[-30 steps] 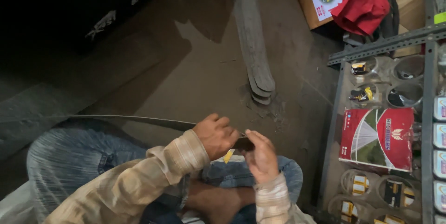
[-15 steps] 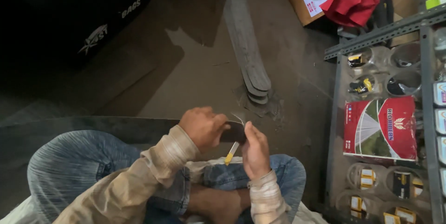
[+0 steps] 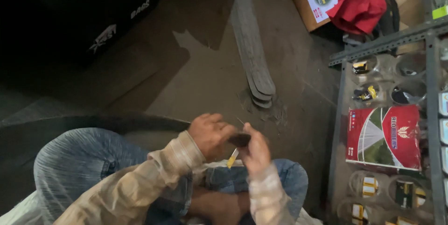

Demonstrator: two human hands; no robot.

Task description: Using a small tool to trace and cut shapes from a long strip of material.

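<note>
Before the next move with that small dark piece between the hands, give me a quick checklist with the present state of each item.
1. Both hands on the small dark piece: ok; left hand and right hand meet at it.
2. Small yellow-tipped stick in hand: cannot tell; it hangs below the hands, its holder hidden.
3. Long dark strip supported: ok; it runs from the left hand across the knee.
4. View of the work point: not ok; dim and covered by fingers.
5. Stack of flat strips apart from the hands: ok; it lies on the floor ahead.
6. Red box on the shelf rack: ok.
</note>
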